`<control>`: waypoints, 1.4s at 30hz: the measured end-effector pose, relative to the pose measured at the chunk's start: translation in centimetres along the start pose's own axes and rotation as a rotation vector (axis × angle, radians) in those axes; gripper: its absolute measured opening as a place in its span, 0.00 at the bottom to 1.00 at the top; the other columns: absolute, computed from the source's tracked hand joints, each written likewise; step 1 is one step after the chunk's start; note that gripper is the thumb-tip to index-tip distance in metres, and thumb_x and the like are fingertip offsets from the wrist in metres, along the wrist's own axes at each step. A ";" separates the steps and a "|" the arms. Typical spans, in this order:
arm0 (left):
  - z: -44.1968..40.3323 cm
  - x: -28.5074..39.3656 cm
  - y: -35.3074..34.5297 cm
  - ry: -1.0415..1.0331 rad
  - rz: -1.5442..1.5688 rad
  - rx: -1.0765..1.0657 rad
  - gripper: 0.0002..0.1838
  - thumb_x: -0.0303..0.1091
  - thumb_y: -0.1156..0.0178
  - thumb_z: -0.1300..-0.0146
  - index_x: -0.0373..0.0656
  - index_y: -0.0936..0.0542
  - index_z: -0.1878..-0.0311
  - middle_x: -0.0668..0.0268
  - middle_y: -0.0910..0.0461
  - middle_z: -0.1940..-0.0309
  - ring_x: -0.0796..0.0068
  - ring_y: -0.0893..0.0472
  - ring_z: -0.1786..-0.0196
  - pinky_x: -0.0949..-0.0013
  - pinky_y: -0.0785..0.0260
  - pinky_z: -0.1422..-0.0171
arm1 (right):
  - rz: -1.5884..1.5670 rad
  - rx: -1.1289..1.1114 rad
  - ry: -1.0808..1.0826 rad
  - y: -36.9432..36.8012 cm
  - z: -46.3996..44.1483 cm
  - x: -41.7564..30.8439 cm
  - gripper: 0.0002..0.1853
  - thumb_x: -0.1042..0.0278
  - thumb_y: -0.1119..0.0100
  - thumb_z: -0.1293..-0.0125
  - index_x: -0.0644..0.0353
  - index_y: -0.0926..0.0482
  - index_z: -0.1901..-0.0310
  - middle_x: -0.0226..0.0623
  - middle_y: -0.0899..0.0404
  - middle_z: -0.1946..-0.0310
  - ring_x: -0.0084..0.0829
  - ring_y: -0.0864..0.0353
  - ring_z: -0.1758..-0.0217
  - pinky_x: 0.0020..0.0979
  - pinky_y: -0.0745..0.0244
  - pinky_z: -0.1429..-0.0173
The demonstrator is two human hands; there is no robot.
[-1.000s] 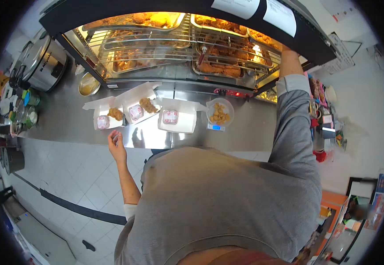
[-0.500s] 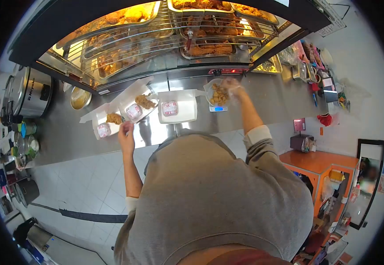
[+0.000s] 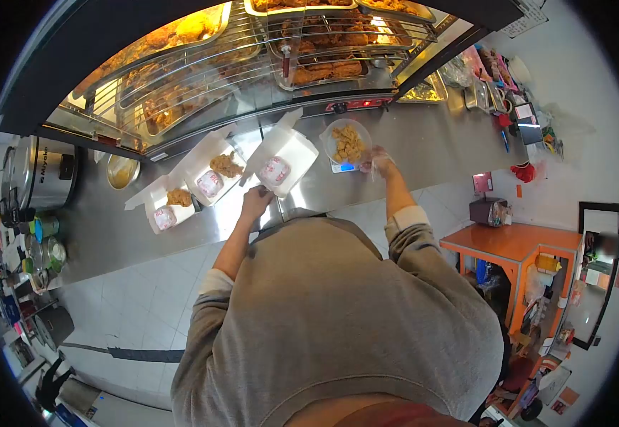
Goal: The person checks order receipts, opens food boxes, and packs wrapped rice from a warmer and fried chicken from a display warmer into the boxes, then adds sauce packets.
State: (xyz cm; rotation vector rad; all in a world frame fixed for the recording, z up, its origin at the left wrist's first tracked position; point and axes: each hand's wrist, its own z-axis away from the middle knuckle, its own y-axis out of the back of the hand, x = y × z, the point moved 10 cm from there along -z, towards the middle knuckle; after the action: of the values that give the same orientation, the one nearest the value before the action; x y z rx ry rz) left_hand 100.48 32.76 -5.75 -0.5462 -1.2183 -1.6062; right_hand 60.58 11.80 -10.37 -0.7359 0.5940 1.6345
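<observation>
My left hand is closed at the near left corner of a white paper food box, which stands turned at an angle. Inside that box lies a round packet in red-printed white wrap. My right hand, in a loose clear plastic glove, is beside the near right rim of a translucent bowl; its finger closure is unclear. Bite-size fried pieces lie in the bowl, above a small scale with a lit blue display.
Two open boxes to the left each hold a wrapped packet and fried chicken. A glass warming cabinet with trays of fried food spans the back. A metal bowl and large cooker stand at left.
My left hand has moved right from the leftmost box to the third box, which has turned counterclockwise. My right hand has drawn back from over the bowl to its near right side.
</observation>
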 end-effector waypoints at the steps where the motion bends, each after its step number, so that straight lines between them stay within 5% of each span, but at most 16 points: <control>1: -0.4 -0.3 -0.7 -0.005 0.051 0.016 0.20 0.40 0.41 0.41 0.31 0.19 0.55 0.58 0.15 0.73 0.66 0.16 0.72 0.65 0.25 0.62 | -0.074 0.026 -0.007 0.2 0.7 0.5 0.21 0.70 0.43 0.38 0.56 0.30 0.42 0.49 0.20 0.58 0.44 0.16 0.66 0.43 0.15 0.62; 6: -0.7 -0.7 -1.3 0.143 0.303 0.105 0.24 0.36 0.40 0.41 0.26 0.26 0.47 0.54 0.15 0.66 0.68 0.15 0.69 0.68 0.22 0.64 | -0.151 0.160 0.039 -2.0 8.1 -4.2 0.31 0.72 0.40 0.41 0.59 0.41 0.37 0.44 0.21 0.64 0.36 0.22 0.80 0.37 0.17 0.72; 9: -0.8 -1.5 -2.3 0.371 0.604 0.108 0.24 0.37 0.40 0.39 0.25 0.27 0.48 0.53 0.16 0.65 0.67 0.15 0.70 0.68 0.21 0.70 | 0.305 0.212 0.122 -6.9 11.3 -9.5 0.31 0.72 0.40 0.41 0.59 0.41 0.37 0.41 0.21 0.67 0.32 0.24 0.82 0.34 0.20 0.76; 11: -1.1 -0.7 -2.0 0.337 0.563 0.101 0.20 0.35 0.43 0.35 0.22 0.28 0.54 0.47 0.18 0.65 0.63 0.14 0.72 0.67 0.19 0.73 | 0.592 0.282 0.333 -9.5 9.1 -10.2 0.31 0.73 0.41 0.41 0.57 0.40 0.37 0.44 0.24 0.60 0.37 0.22 0.78 0.39 0.20 0.73; 13: -1.9 -1.0 -2.6 0.285 0.578 0.078 0.17 0.33 0.45 0.34 0.21 0.29 0.57 0.45 0.18 0.65 0.61 0.14 0.72 0.67 0.19 0.73 | 0.774 0.563 0.951 -13.0 7.2 -10.2 0.31 0.74 0.43 0.42 0.55 0.39 0.36 0.47 0.27 0.53 0.42 0.20 0.74 0.43 0.20 0.71; 14: -1.8 -0.2 -2.3 0.271 0.550 0.079 0.17 0.31 0.46 0.33 0.20 0.30 0.58 0.44 0.19 0.66 0.61 0.14 0.72 0.67 0.19 0.73 | 0.858 0.649 1.093 -15.1 7.7 -9.6 0.31 0.75 0.43 0.42 0.54 0.39 0.36 0.49 0.29 0.49 0.45 0.19 0.72 0.45 0.21 0.69; 16: -1.2 2.0 -1.6 0.245 0.497 0.089 0.15 0.29 0.47 0.33 0.19 0.30 0.60 0.42 0.19 0.66 0.60 0.13 0.71 0.66 0.19 0.73 | 1.080 0.495 0.883 -19.1 11.8 -11.6 0.32 0.75 0.43 0.43 0.53 0.39 0.35 0.51 0.33 0.47 0.53 0.19 0.66 0.50 0.20 0.63; 19: -0.7 2.9 -1.1 0.271 0.527 0.110 0.14 0.29 0.48 0.33 0.20 0.30 0.60 0.44 0.18 0.67 0.59 0.13 0.71 0.66 0.18 0.73 | 1.101 0.424 0.911 -20.6 12.9 -11.1 0.33 0.76 0.43 0.45 0.52 0.38 0.36 0.54 0.34 0.49 0.58 0.21 0.65 0.52 0.21 0.64; 22: -0.3 2.7 -0.5 0.235 0.491 0.143 0.14 0.28 0.47 0.34 0.20 0.30 0.59 0.45 0.18 0.68 0.59 0.13 0.71 0.66 0.18 0.72 | 0.859 0.575 1.240 -18.8 14.6 -12.9 0.28 0.76 0.44 0.43 0.53 0.36 0.39 0.49 0.30 0.57 0.49 0.20 0.73 0.45 0.21 0.72; 27: 1.1 3.2 2.0 0.098 0.018 0.161 0.16 0.34 0.48 0.33 0.25 0.24 0.61 0.51 0.17 0.74 0.62 0.13 0.71 0.65 0.19 0.69 | -0.218 0.341 0.314 -7.0 5.4 -4.3 0.16 0.69 0.45 0.37 0.52 0.35 0.48 0.31 0.30 0.76 0.25 0.28 0.81 0.29 0.29 0.81; 31: 0.3 -1.3 2.8 0.139 -0.135 0.159 0.20 0.44 0.51 0.32 0.34 0.18 0.63 0.54 0.16 0.76 0.57 0.13 0.67 0.61 0.21 0.60 | -0.195 0.174 0.155 -2.0 4.9 -1.4 0.15 0.63 0.41 0.36 0.51 0.32 0.50 0.33 0.26 0.72 0.24 0.29 0.82 0.29 0.28 0.81; 35: 0.9 0.0 4.2 0.178 -0.008 0.394 0.25 0.51 0.49 0.32 0.36 0.17 0.53 0.47 0.15 0.65 0.50 0.15 0.60 0.59 0.24 0.51 | -0.041 0.012 0.066 -1.1 2.3 0.6 0.14 0.59 0.41 0.34 0.54 0.28 0.50 0.38 0.22 0.70 0.32 0.23 0.78 0.35 0.23 0.74; 38: 1.7 0.2 4.2 0.253 0.031 0.456 0.24 0.50 0.47 0.33 0.37 0.18 0.49 0.45 0.16 0.58 0.53 0.16 0.53 0.60 0.26 0.47 | 0.960 0.978 0.708 0.2 7.2 -7.6 0.15 0.58 0.43 0.33 0.59 0.24 0.52 0.43 0.19 0.68 0.41 0.19 0.70 0.41 0.22 0.62; 41: 5.5 -0.7 7.4 0.213 0.092 0.767 0.18 0.44 0.44 0.35 0.37 0.17 0.56 0.51 0.16 0.62 0.55 0.16 0.57 0.59 0.26 0.50 | 0.780 0.381 1.062 -9.1 13.4 -13.5 0.15 0.56 0.43 0.35 0.60 0.20 0.58 0.46 0.18 0.67 0.48 0.18 0.62 0.46 0.25 0.55; 42: 7.6 -0.7 9.4 0.175 0.070 0.895 0.17 0.43 0.44 0.35 0.37 0.17 0.58 0.53 0.16 0.64 0.55 0.16 0.60 0.59 0.26 0.52 | 0.924 0.152 0.970 -13.8 13.9 -13.2 0.15 0.55 0.43 0.35 0.60 0.19 0.60 0.47 0.18 0.66 0.48 0.18 0.61 0.46 0.26 0.55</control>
State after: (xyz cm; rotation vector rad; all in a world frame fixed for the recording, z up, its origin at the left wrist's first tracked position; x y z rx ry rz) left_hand 107.55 40.04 0.82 0.1228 -1.5900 -0.8778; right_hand 73.64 15.68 8.94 -1.2401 1.9509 1.9275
